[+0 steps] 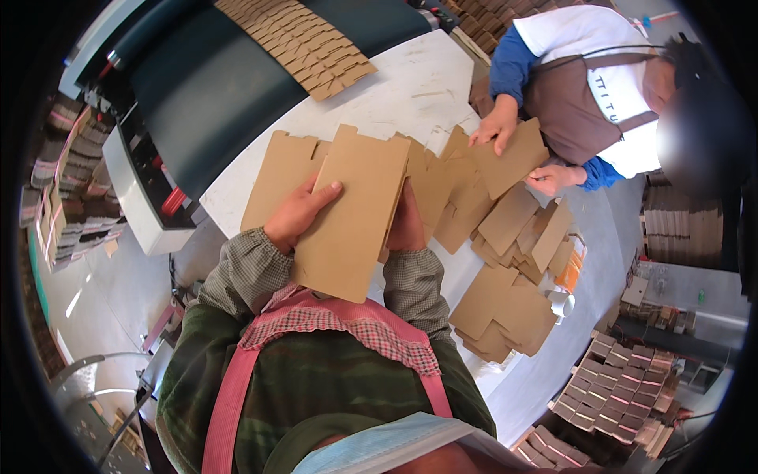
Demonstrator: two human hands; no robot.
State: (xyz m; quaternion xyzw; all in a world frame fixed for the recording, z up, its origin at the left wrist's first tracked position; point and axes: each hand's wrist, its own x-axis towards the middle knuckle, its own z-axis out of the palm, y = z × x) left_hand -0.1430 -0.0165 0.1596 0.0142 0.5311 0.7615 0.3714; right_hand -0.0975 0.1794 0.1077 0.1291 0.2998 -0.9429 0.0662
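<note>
A brown cardboard blank [347, 221] is held tilted between the two hands; whether it is a single layer cannot be told. Its left edge is clamped by the left fingers [327, 193], the thumb pressed on its face. Its right edge is met by the right fingers [407, 209], which are mostly hidden by the board, so their closure cannot be told. A loose blank [272, 170] is seen just beyond the left fingers, on the white surface [395, 107]. Near the right fingers, the surface is crowded by a pile of blanks [513, 312], spread untidily, with a white cup-like object [560, 305] beside it. Above that pile, another blank [517, 158] is held by a co-worker's hands [499, 125]. Farther ahead of the left fingers, a row of overlapping blanks [304, 47] is carried on a dark belt [205, 110].
</note>
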